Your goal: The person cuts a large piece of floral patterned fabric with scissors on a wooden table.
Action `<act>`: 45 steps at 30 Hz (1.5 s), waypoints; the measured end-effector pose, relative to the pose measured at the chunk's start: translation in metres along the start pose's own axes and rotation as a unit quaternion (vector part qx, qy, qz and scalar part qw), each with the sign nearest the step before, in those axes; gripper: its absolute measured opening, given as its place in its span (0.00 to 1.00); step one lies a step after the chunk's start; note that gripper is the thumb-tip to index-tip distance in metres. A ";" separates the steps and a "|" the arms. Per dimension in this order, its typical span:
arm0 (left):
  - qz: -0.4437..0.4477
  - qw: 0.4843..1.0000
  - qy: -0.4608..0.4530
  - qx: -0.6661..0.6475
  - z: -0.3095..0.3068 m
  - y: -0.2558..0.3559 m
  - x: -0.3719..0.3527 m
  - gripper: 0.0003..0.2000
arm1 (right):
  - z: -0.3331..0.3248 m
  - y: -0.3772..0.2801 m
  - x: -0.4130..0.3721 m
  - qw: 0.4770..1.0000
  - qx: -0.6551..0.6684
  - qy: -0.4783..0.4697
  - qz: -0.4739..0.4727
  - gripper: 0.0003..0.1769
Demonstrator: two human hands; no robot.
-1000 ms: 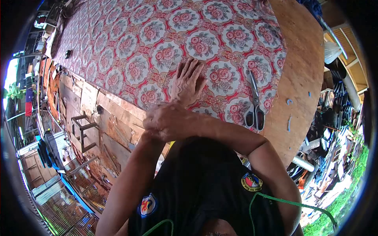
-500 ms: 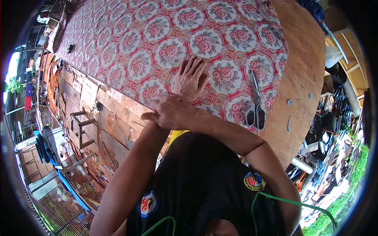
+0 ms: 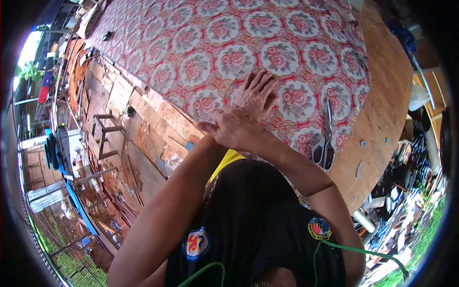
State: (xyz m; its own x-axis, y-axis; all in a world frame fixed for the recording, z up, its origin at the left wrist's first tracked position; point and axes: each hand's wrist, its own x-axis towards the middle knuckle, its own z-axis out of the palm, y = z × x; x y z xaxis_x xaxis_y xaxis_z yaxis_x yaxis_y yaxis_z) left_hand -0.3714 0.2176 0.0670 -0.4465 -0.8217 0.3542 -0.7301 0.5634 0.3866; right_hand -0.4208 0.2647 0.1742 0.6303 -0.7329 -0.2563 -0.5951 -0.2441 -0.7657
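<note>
My left hand (image 3: 257, 93) lies palm down on a floral patterned cloth (image 3: 234, 58), fingers stretched out and thumb toward the right. Across its wrist rests my right hand (image 3: 235, 125), the fingers curled around the left wrist and the thumb showing on the left side. To the right of both hands, a pair of scissors (image 3: 328, 138) with dark handles lies on the cloth, blades pointing away from me. Neither hand touches the scissors. The cloth has rose medallions on a red and beige ground.
A wooden board (image 3: 382, 103) supports the cloth, with small blue scraps (image 3: 358, 170) on its right part. To the left, a small metal frame (image 3: 103, 136) stands on the littered wooden floor (image 3: 148, 124). A small dark object (image 3: 107, 36) sits near the cloth's far left edge.
The view has shifted, so cloth, scissors and hands appear farther right and slightly lower. My hands keep the same hold and the same place on the cloth.
</note>
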 end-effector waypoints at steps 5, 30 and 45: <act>-0.017 0.999 -0.040 0.014 0.002 -0.003 -0.005 0.27 | 0.001 -0.038 -0.011 0.997 -0.028 0.025 -0.068 0.43; -0.022 1.000 -0.005 -0.010 0.002 -0.004 -0.008 0.27 | 0.004 -0.036 -0.005 0.995 0.002 -0.022 -0.096 0.39; -0.028 0.999 -0.010 -0.012 0.005 -0.006 -0.007 0.27 | -0.002 -0.023 0.004 0.990 0.009 -0.118 -0.079 0.45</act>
State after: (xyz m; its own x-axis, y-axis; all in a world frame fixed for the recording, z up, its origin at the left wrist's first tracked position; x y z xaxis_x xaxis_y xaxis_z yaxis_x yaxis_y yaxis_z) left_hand -0.3665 0.2202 0.0580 -0.4149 -0.8539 0.3143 -0.7417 0.5175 0.4267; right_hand -0.4054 0.2659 0.1918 0.8154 -0.5165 -0.2615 -0.4715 -0.3304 -0.8177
